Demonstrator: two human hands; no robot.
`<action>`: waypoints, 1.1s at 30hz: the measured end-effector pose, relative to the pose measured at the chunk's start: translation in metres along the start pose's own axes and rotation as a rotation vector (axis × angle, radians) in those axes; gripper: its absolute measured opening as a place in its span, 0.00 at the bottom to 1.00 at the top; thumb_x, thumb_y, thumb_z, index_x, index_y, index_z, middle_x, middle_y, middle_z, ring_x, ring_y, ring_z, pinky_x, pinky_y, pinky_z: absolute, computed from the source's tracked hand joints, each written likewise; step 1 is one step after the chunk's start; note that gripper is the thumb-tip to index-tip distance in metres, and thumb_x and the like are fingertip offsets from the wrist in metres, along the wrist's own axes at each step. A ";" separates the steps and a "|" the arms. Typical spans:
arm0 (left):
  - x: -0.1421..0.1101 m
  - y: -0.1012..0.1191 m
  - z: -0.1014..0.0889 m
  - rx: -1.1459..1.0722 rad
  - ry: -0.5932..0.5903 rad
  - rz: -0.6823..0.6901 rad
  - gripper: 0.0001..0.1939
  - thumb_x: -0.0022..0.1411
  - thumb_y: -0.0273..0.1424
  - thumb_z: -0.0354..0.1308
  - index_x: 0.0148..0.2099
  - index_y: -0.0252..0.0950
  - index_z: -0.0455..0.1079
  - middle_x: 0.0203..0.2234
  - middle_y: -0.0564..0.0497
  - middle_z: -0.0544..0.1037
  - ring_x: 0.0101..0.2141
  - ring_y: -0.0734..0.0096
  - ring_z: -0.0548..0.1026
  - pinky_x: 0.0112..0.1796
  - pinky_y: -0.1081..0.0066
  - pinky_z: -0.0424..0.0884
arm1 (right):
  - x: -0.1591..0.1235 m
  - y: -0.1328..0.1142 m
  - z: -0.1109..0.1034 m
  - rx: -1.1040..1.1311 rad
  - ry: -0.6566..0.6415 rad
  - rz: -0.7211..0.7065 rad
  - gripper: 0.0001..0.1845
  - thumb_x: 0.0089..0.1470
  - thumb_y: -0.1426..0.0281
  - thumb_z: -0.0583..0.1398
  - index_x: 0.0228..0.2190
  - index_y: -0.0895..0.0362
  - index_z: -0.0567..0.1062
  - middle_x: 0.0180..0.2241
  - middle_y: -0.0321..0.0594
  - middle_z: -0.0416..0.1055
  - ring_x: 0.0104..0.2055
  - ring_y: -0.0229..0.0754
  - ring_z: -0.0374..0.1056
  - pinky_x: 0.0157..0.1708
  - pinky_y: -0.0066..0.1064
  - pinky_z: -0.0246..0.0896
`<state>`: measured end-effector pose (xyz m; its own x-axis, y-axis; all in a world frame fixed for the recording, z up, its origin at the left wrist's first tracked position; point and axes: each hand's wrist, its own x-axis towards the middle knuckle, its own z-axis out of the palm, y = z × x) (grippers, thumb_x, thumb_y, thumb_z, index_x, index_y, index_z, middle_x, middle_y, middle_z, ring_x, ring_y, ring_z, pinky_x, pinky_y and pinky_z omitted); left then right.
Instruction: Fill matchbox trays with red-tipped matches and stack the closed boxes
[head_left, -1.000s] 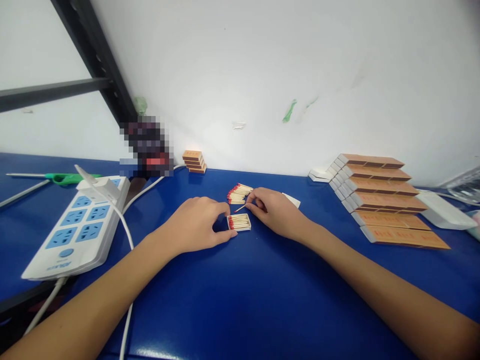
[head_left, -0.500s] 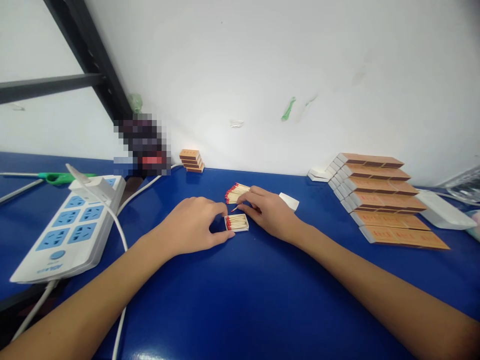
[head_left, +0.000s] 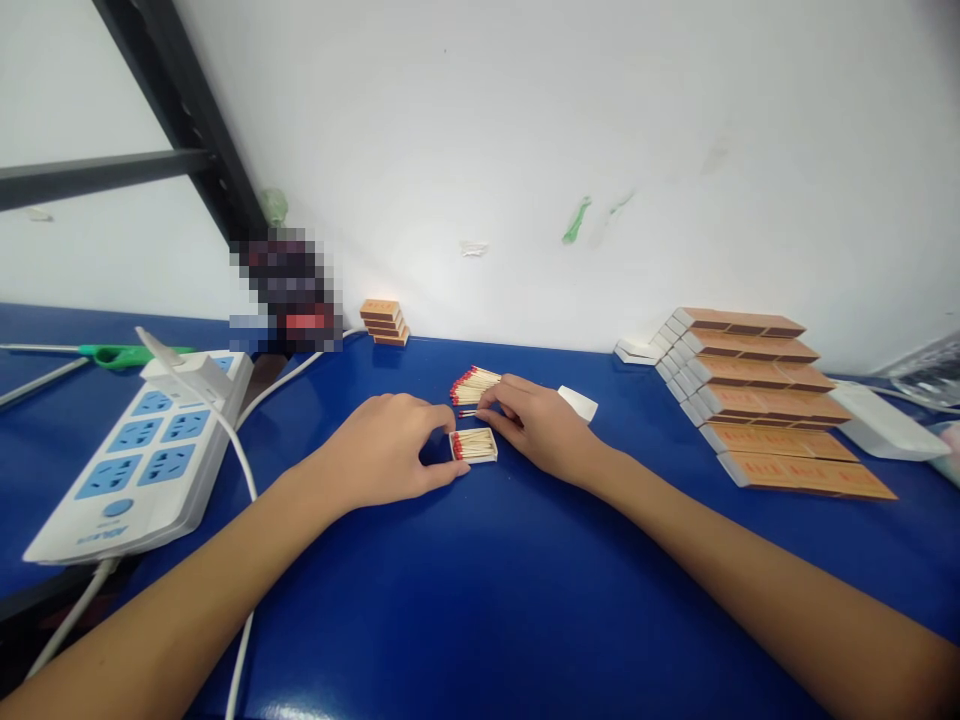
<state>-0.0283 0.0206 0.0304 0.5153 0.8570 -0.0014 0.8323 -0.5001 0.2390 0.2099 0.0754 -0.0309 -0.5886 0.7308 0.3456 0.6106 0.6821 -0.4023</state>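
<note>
Apparently steadied the open matchbox tray (head_left: 475,447) with the left hand (head_left: 390,450), thumb at the near edge and forefinger at the far corner, gripping lightly at one end, perhaps to prevent sliding on the blue tabletop (head_left: 450,600) while leaving most of the contents uncovered. Had the tray, with matches inside and red heads leftward, just in front of the loose match pile (head_left: 474,385), probably for a short reach. Pinched at least one matchstick (head_left: 467,413) between thumb and forefinger of the right hand (head_left: 536,425), by the plain end, likely to leave the red head free; could not tell whether one or two. Saw reddish print on the stepped matchbox stack (head_left: 765,399) and the small matchbox stack (head_left: 382,308), too small to read. Found blue lettering on the power strip (head_left: 161,500), upside down, brand not legible.
</note>
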 end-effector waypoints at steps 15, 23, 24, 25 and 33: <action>0.000 -0.001 0.001 0.000 0.004 0.000 0.16 0.66 0.47 0.63 0.43 0.39 0.78 0.27 0.52 0.78 0.27 0.66 0.73 0.29 0.67 0.58 | -0.004 -0.001 -0.004 0.078 -0.025 -0.002 0.07 0.69 0.70 0.58 0.42 0.55 0.78 0.35 0.37 0.69 0.32 0.38 0.63 0.32 0.30 0.54; 0.001 -0.001 0.002 0.000 0.007 0.001 0.16 0.66 0.46 0.64 0.44 0.38 0.79 0.27 0.52 0.78 0.27 0.66 0.74 0.29 0.67 0.59 | 0.000 -0.006 -0.005 0.035 -0.079 0.071 0.04 0.69 0.70 0.60 0.38 0.55 0.74 0.37 0.38 0.71 0.34 0.40 0.65 0.33 0.31 0.55; 0.001 -0.001 0.002 -0.001 0.010 0.002 0.16 0.66 0.46 0.64 0.44 0.39 0.79 0.26 0.52 0.78 0.27 0.66 0.74 0.29 0.67 0.59 | 0.000 -0.007 -0.006 0.021 -0.092 0.080 0.04 0.69 0.70 0.60 0.38 0.55 0.74 0.38 0.39 0.72 0.34 0.40 0.66 0.34 0.31 0.56; 0.001 -0.001 0.002 -0.002 0.011 0.004 0.16 0.66 0.46 0.64 0.44 0.39 0.79 0.26 0.52 0.78 0.27 0.66 0.73 0.29 0.67 0.59 | 0.001 -0.008 -0.007 0.013 -0.103 0.089 0.05 0.70 0.71 0.59 0.38 0.55 0.73 0.39 0.40 0.72 0.35 0.41 0.67 0.35 0.31 0.57; 0.000 -0.002 0.001 0.007 0.011 -0.008 0.16 0.67 0.47 0.63 0.44 0.38 0.78 0.26 0.52 0.77 0.27 0.66 0.73 0.29 0.66 0.57 | -0.004 -0.022 -0.020 0.078 -0.079 0.064 0.05 0.71 0.68 0.59 0.39 0.55 0.74 0.38 0.38 0.71 0.35 0.39 0.65 0.34 0.31 0.56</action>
<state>-0.0298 0.0216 0.0285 0.5060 0.8625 0.0073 0.8381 -0.4937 0.2319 0.2096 0.0579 -0.0065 -0.5918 0.7661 0.2507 0.6070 0.6282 -0.4868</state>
